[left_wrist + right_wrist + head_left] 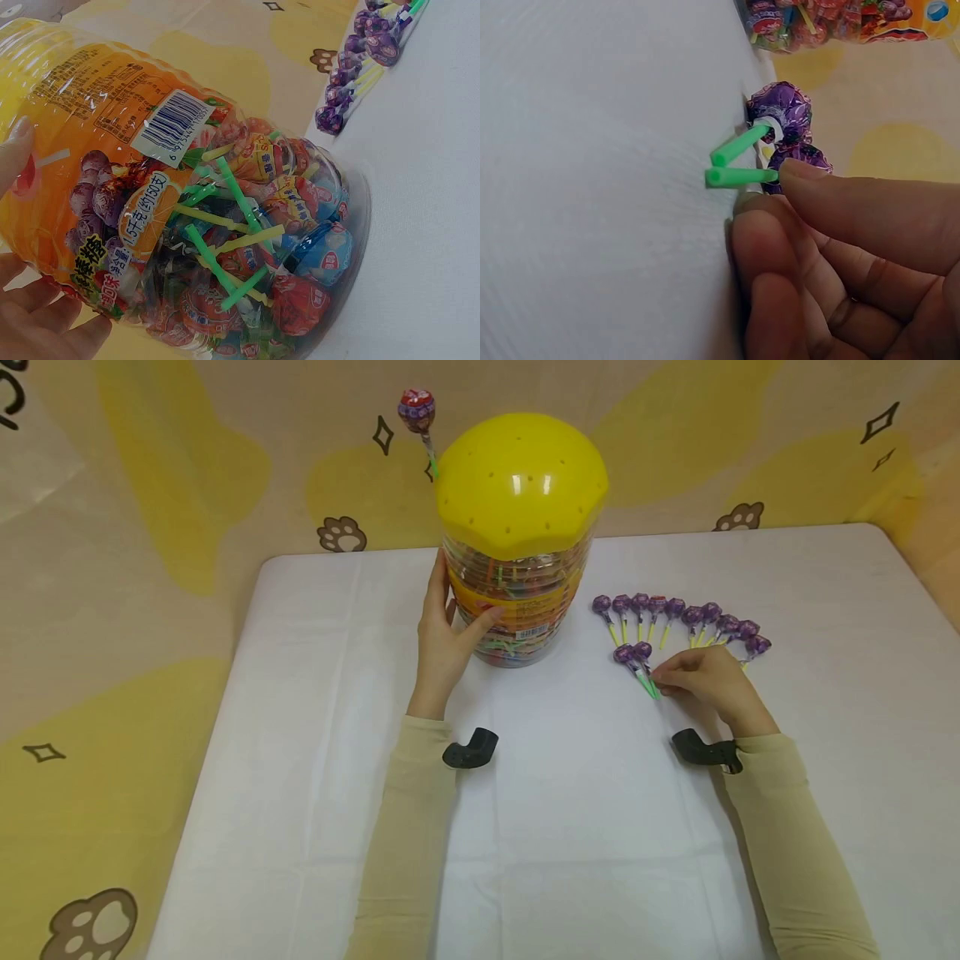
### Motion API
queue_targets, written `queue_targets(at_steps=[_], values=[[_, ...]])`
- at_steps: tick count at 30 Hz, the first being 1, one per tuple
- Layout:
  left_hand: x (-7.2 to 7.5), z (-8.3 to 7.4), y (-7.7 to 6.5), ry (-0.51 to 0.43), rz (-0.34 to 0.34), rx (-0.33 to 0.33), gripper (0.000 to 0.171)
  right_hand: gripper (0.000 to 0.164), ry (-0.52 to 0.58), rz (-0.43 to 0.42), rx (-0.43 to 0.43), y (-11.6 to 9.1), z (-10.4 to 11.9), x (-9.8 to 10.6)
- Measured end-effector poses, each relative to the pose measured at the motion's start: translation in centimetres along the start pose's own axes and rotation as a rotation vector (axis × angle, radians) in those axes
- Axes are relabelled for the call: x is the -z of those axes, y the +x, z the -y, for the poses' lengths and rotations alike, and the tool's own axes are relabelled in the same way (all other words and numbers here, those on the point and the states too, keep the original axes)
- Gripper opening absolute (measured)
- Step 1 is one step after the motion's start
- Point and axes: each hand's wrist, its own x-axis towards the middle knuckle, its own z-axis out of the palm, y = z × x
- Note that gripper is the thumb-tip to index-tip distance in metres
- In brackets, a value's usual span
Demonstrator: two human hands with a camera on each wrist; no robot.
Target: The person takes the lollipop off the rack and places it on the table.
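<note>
A big clear plastic jar (517,602) with a yellow lid (525,485) stands on the table, filled with wrapped lollipops. My left hand (446,639) holds its left side, thumb over the orange label (142,135) and fingers round the back. At the right, my right hand (708,681) pinches the green stick of a purple-wrapped lollipop (642,652) between thumb and forefinger, low over the cloth. Beside it lies another purple lollipop (624,654), also on a green stick (739,146). The right hand's other fingers are curled close to the table.
Behind the right hand, several purple lollipops (657,603) with yellow sticks form a curved row. One lollipop (417,412) on a green stick pokes up at the lid's left edge. A white cloth (585,827) covers the table, with a patterned backdrop (675,443) behind.
</note>
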Motion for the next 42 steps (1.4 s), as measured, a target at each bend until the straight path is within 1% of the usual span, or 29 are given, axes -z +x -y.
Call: queue_targets(at_steps=[3,5,7,10,13,16,20,24,26,31,34,37,42], values=[[0.0,0.0,0.0,0.009,-0.002,0.000,0.089,0.039,-0.015,-0.026,-0.003,-0.1,0.1,0.0],[0.0,-0.1,-0.1,0.013,-0.003,0.003,0.089,0.040,-0.014,-0.071,-0.005,-0.2,0.3,0.0],[0.0,-0.1,-0.1,0.014,-0.003,0.008,0.089,0.040,0.031,-0.124,-0.004,-0.3,0.5,-0.1],[0.0,-0.1,-0.1,0.009,-0.003,0.014,0.090,0.033,0.172,-0.207,0.050,-0.3,1.0,-0.3],[0.0,-0.1,0.0,0.004,-0.003,0.017,0.091,0.028,0.276,-0.259,0.137,-0.3,1.9,-0.4],[0.0,-0.1,0.0,0.006,0.000,0.024,0.091,0.026,0.298,-0.288,0.190,-0.5,3.0,-0.3],[0.1,-0.2,0.0,0.013,0.001,0.024,0.090,0.024,0.315,-0.317,0.213,-1.2,4.8,-0.2],[0.1,-0.2,-0.1,0.018,-0.001,0.010,0.091,0.020,0.410,-0.339,0.285,-1.9,7.4,-0.2],[0.1,-0.2,-0.1,0.018,-0.001,0.006,0.091,0.020,0.481,-0.342,0.339,-2.2,8.8,-0.3],[0.0,0.1,0.0,0.014,0.001,0.019,0.090,0.019,0.580,-0.352,0.492,-2.5,12.4,-0.5],[-0.2,0.2,0.0,0.013,0.004,0.023,0.090,0.018,0.623,-0.339,0.579,-2.5,14.2,-0.7],[-0.5,0.3,0.1,0.009,0.010,0.026,0.090,0.017,0.665,-0.320,0.646,-2.4,15.8,-0.8],[-0.9,0.3,0.2,0.013,0.016,0.026,0.091,0.017,0.677,-0.291,0.699,-2.5,18.0,-0.9]])
